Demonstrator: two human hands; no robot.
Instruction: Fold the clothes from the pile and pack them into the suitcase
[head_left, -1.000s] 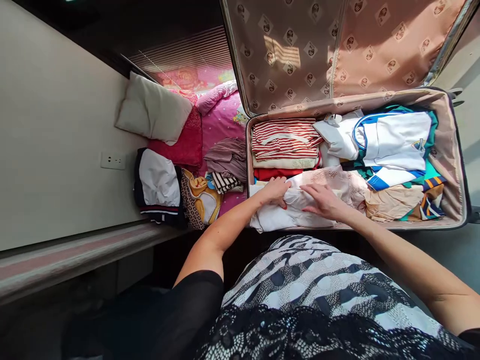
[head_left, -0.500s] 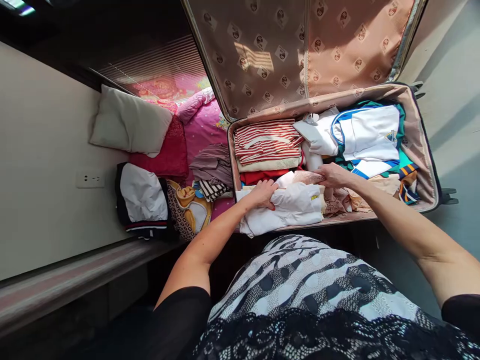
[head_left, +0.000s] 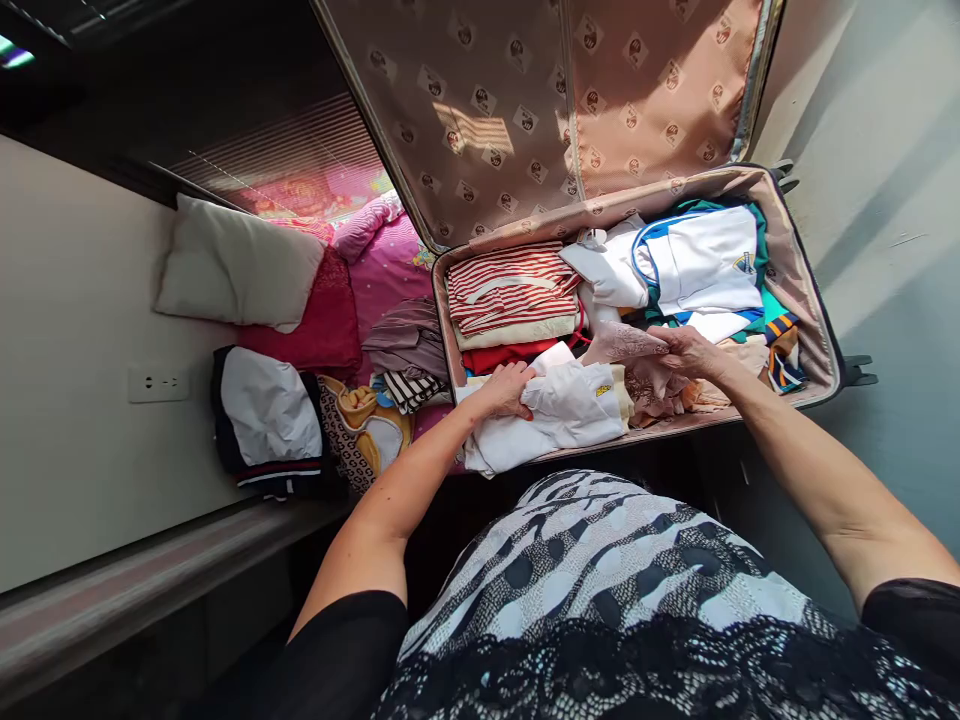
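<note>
An open suitcase (head_left: 814, 300) full of folded clothes lies in front of me, its lid (head_left: 540, 100) standing up behind. My left hand (head_left: 508, 388) presses down on a folded white garment (head_left: 570, 415) at the near left corner, fingers curled over its edge. My right hand (head_left: 694, 352) grips a pale pink patterned cloth (head_left: 626, 345) and holds it lifted off the pile. Behind them lie a red-and-white striped stack (head_left: 510, 285) and a white shirt with blue trim (head_left: 705, 265).
A bed with pink bedding (head_left: 382, 280) lies left of the suitcase, bearing a white pillow (head_left: 236, 265), a red cushion (head_left: 315, 325) and several loose garments (head_left: 360, 415). A wall with a socket (head_left: 157, 383) runs along the left. Grey floor (head_left: 885, 200) lies to the right.
My right hand has pulled the pink patterned cloth back to the right, uncovering the white garment. My left hand stayed on the white garment. The view shifted, so everything sits further left.
</note>
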